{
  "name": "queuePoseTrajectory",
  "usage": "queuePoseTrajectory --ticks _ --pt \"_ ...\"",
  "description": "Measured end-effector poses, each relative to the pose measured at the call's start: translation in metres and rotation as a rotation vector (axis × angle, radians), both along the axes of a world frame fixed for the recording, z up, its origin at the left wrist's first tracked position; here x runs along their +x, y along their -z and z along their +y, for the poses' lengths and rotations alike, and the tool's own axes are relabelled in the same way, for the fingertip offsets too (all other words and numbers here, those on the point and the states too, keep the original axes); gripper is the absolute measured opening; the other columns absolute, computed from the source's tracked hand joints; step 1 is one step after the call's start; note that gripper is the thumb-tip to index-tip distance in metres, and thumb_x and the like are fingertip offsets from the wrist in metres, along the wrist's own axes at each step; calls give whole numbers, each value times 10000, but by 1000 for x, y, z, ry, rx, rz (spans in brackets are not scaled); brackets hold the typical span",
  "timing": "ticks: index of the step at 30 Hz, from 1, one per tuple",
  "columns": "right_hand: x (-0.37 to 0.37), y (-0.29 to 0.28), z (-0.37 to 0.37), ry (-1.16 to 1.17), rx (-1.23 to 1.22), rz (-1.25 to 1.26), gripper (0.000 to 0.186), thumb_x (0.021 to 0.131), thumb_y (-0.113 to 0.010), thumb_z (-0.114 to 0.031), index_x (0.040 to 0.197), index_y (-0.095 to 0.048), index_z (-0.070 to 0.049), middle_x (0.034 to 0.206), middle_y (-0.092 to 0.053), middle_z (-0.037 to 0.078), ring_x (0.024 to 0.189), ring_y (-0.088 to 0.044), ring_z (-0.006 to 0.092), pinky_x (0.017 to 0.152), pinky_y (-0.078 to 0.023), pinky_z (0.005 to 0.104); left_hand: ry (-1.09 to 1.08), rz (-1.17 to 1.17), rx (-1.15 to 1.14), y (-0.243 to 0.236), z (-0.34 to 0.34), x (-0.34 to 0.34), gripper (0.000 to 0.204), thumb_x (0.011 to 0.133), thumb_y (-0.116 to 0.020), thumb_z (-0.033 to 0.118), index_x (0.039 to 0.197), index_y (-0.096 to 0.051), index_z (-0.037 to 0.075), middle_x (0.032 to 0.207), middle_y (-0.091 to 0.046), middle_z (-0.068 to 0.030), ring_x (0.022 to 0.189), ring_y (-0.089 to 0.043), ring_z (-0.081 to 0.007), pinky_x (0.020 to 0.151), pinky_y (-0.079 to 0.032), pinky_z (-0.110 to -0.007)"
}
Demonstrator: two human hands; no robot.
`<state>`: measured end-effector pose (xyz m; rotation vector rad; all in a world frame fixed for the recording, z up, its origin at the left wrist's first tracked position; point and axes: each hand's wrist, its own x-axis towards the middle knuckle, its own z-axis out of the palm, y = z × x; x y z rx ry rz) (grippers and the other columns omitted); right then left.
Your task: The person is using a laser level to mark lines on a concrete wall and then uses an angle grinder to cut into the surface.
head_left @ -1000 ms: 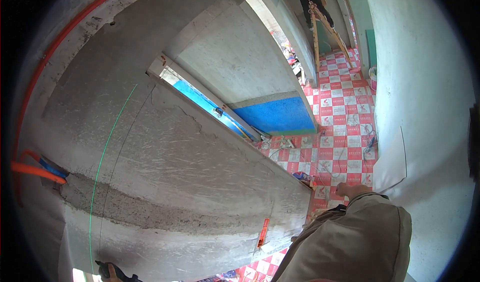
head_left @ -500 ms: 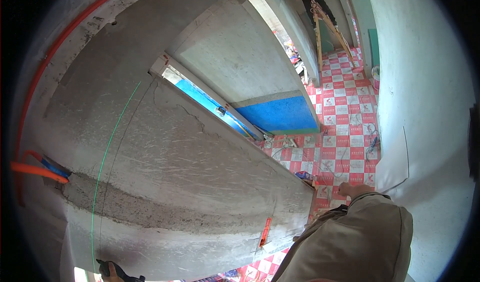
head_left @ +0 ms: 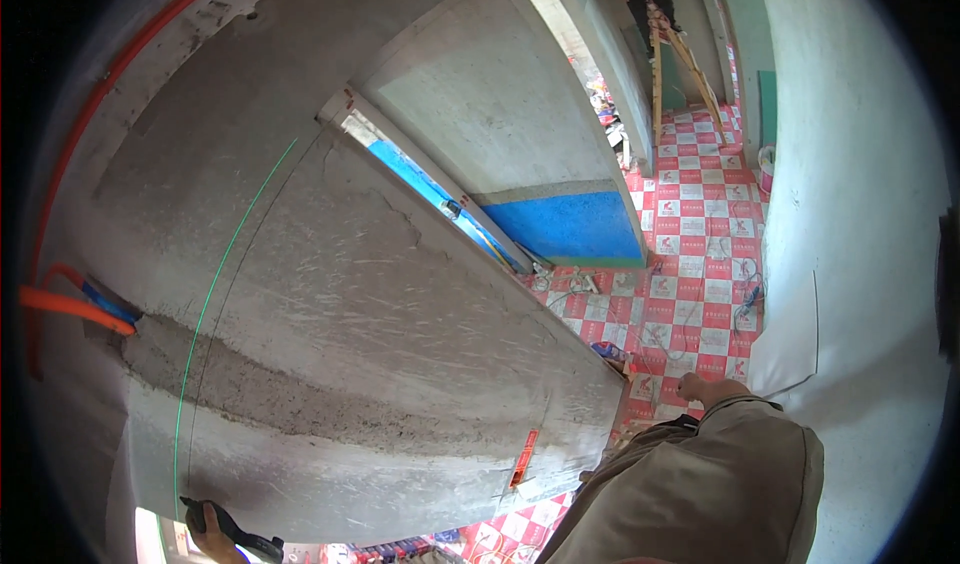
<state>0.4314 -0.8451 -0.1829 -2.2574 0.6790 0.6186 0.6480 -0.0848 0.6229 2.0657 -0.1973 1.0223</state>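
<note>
At the lower left my left hand [head_left: 211, 541] is closed around a black curved hand tool [head_left: 236, 534], its pointed tip against the lower part of the grey plastered wall [head_left: 400, 294]. From near that tip a thin dark line [head_left: 237, 280] runs up the wall; I cannot tell whether it is a string or a drawn mark. Just left of it glows a green laser line [head_left: 224, 249]. On the right, my right hand [head_left: 712, 390], beyond a bulky olive sleeve [head_left: 705, 479], hangs with fingers curled. Nothing shows in it.
Orange conduit [head_left: 78, 310] sticks out of the wall at left, beside a rough filled channel [head_left: 290, 404]. Red-and-white checked floor covering [head_left: 690, 254] carries loose cables [head_left: 748, 302]. A pale wall [head_left: 860, 264] stands close on my right. Far off, a person [head_left: 650, 4] is on a wooden stepladder [head_left: 690, 69].
My view has shifted slightly. My left hand and the black tool have come further into view at the bottom, a little higher. My right hand keeps nearly the same place and pose.
</note>
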Motion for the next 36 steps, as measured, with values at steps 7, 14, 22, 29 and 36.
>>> queuePoseTrajectory --ticks 7,14,22,29,36 --pt "-32 91 -69 -959 -546 -327 142 738 -642 -232 774 -741 -136 794 -708 96 734 -693 297 629 -531 468 -162 -333 498 25 7 18 447 839 -561 -3 1270 -637 86 1121 -653 -155 1026 -619 -271 921 -470 -345" --pt "3 -7 -30 -754 -13 -212 135 785 -654 -219 773 -698 -92 693 -674 87 643 -687 275 529 -543 410 -204 -186 94 -26 -94 -45 530 820 -730 142 1308 -575 4 979 -685 -115 832 -625 -152 751 -508 -268" --pt "4 -29 -36 -1046 -225 -736 150 602 -739 -169 582 -609 -97 614 -624 107 598 -659 291 527 -514 448 -189 -86 -21 -17 -66 -54 501 858 -710 107 1337 -570 55 981 -680 -105 815 -628 -132 705 -519 -253" --pt "9 69 -76 -878 -93 -542 140 715 -673 -134 621 -601 -59 623 -630 106 556 -645 273 468 -487 418 -317 -157 28 -22 -29 -35 305 840 -672 96 1133 -681 14 887 -703 -107 746 -621 -129 673 -499 -272" --pt "39 2 -15 118 594 56 199 848 -522 -113 659 -558 -61 622 -567 108 520 -596 229 419 -431 380 -151 -141 -151 -16 -1 -51 263 878 -668 98 1111 -660 -23 851 -698 -114 731 -630 -141 648 -501 -253"
